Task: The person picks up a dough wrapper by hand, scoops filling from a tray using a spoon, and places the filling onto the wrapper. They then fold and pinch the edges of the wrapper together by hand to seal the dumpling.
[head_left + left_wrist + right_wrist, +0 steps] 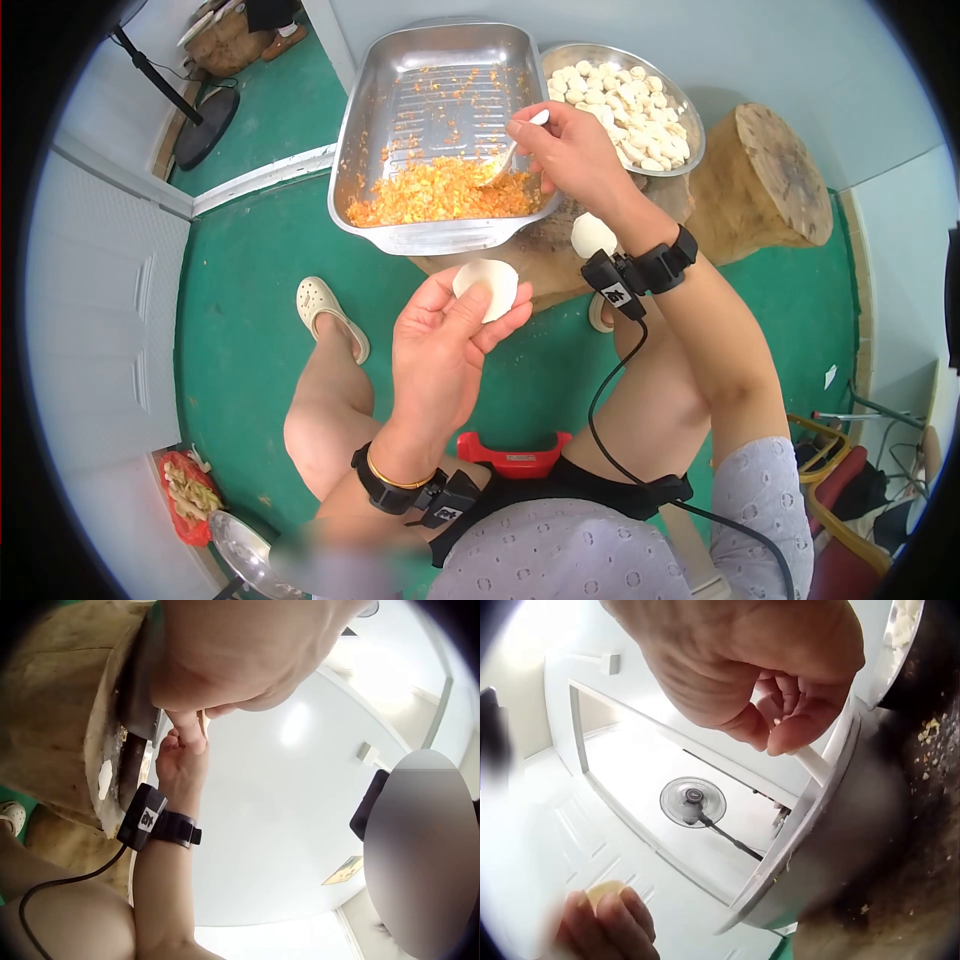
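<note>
My left hand (436, 345) holds a round dumpling wrapper (492, 280), thumb laid across its face and fingers beneath. The wrapper's pale edge also shows in the right wrist view. With my right hand (578, 155) I pinch the handle of a white spoon (507, 163). The spoon's bowl end sits in the crumbly orange-yellow filling (415, 195), which is heaped at the near end of a deep metal pan (430, 238). More white wrappers (593, 236) lie on the wooden stump (545, 270), below my right forearm.
A round metal tray (697, 150) full of white dumplings (625, 105) stands right of the pan. Another wooden stump (775, 180) is by the wall. A fan base (207, 130) stands beyond the doorway. A red bag (190, 495) and a metal basin (250, 555) are at lower left.
</note>
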A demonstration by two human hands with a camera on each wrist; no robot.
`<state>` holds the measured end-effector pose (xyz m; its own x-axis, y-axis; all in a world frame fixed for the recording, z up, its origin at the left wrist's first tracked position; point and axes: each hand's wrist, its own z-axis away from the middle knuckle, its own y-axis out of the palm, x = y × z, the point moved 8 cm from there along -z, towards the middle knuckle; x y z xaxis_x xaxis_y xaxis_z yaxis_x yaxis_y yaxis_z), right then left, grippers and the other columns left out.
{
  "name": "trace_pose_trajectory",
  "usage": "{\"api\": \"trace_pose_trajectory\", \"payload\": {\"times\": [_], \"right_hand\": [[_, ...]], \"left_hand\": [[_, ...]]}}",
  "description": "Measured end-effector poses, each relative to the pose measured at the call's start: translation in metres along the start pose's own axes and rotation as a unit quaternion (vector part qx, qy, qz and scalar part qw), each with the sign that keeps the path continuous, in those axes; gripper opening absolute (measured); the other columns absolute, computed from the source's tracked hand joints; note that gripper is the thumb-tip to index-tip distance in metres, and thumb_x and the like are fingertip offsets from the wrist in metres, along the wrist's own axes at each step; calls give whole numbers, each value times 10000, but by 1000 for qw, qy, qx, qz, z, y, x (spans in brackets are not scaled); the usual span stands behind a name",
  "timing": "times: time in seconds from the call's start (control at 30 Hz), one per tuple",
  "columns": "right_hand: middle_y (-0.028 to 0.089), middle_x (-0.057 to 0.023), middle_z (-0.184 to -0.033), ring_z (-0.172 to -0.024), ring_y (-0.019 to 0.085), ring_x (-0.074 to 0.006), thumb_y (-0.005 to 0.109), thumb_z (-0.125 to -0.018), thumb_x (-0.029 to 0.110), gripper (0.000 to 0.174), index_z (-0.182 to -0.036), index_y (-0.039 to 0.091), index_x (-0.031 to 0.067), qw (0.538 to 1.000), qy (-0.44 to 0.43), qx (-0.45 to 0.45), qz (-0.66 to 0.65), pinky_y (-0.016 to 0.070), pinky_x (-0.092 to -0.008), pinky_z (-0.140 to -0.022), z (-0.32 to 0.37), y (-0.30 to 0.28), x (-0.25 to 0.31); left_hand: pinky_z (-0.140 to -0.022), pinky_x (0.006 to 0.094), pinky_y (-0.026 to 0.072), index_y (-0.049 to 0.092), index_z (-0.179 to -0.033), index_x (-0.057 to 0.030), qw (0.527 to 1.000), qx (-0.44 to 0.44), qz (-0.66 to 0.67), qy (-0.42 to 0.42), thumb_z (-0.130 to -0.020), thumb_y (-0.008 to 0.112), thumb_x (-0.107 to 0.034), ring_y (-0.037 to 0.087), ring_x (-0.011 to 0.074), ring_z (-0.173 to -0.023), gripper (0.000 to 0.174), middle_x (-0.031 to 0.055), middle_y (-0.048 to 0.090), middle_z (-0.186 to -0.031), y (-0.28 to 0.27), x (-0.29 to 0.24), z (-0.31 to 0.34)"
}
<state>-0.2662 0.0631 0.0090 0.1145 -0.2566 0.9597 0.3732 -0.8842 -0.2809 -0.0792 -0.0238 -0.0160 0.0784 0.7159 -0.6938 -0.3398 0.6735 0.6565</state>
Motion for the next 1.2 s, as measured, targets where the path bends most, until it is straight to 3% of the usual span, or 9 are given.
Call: {"api": "trace_pose_trajectory", "payload": {"times": [0.2, 0.5, 0.57, 0.73, 0.83, 0.9, 1.2], "right_hand": [[573, -61, -658, -469, 519, -111, 563, -835, 251, 270, -921, 590, -4, 999, -3, 24, 33, 436, -261, -453, -1, 7, -4], [580, -42, -709, -586, 527, -96, 551, -827, 228, 241, -916, 598, 9, 998, 43, 4, -45, 434, -252, -441, 14, -8, -3], [542, -14, -685, -526, 475, -57, 547, -856, 201, 204, -936, 627, 30, 998, 48, 7, -39, 388, -206, -419, 16, -5, -4], [550, -20, -681, -508, 470, -65, 536, -858, 197, 207, -931, 632, 29, 998, 49, 14, -32, 385, -213, -417, 18, -1, -1], [551, -25, -674, -495, 464, -69, 530, -859, 192, 209, -937, 632, 27, 996, 58, 24, -59, 385, -216, -421, 16, -2, -3], [550, -27, -670, -487, 461, -70, 526, -860, 187, 210, -941, 631, 25, 995, 63, 28, -73, 386, -215, -424, 16, -4, -5], [558, -22, -676, -531, 481, -68, 483, -874, 154, 232, -964, 612, -16, 982, 89, 45, -160, 399, -208, -445, 14, -9, -17]], "left_hand": [[-804, 335, 547, 529, -1031, 12, 1000, -1, -8, 10, -911, 502, -71, 634, 257, -936, 149, 145, 620, -991, -2, -8, 2], [-813, 335, 546, 520, -1063, 42, 999, -19, -18, 34, -921, 477, -82, 632, 275, -947, 193, 177, 616, -1022, -12, -22, -2], [-819, 336, 545, 517, -1070, 48, 999, -21, -15, 40, -921, 473, -79, 628, 280, -957, 200, 182, 613, -1028, -12, -24, -3], [-835, 338, 540, 500, -1095, 60, 997, -40, -13, 57, -923, 456, -65, 615, 289, -987, 217, 193, 601, -1056, -18, -27, -6], [-862, 344, 528, 484, -1111, 66, 996, -55, -4, 69, -923, 438, -49, 606, 290, -1007, 224, 200, 588, -1080, -22, -30, -8], [-925, 395, 484, 492, -1110, 55, 995, -55, 4, 88, -927, 436, -52, 580, 278, -1049, 219, 156, 589, -1079, -21, -34, -8], [-1001, 416, 428, 430, -1141, 115, 991, -52, 45, 118, -926, 408, -30, 547, 321, -1089, 260, 184, 541, -1123, -20, -41, -15]]}}
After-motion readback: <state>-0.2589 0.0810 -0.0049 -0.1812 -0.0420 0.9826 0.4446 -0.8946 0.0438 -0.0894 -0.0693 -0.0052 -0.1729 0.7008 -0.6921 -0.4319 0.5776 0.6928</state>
